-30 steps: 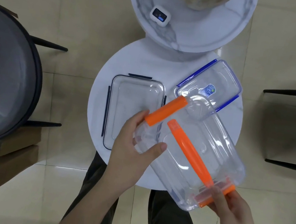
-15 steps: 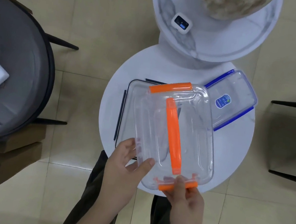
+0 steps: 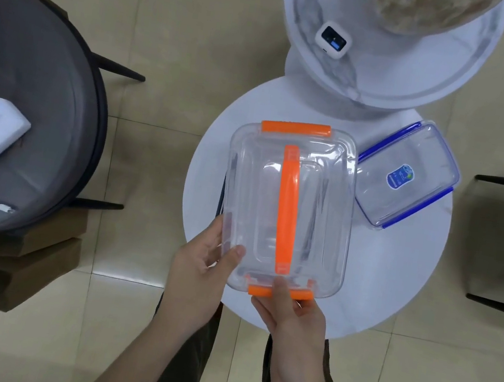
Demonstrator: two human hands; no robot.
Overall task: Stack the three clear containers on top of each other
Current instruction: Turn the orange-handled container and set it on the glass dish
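Observation:
A large clear container with an orange handle and orange clips lies squarely over the dark-clipped clear container, of which only a thin dark edge shows on the left. My left hand grips the big container's near left corner, thumb on the lid. My right hand holds its near end at the orange clip. A smaller clear container with blue clips and a blue label sits apart to the right on the round white table.
A higher round marble table at the back carries a small white device and a beige object. A grey round chair on the left holds a white power bank with cables. A dark chair frame stands at the right edge.
Both hands swung the orange-handled container from a diagonal over the table's right side to straight over the dark-clipped container. The view shifted left.

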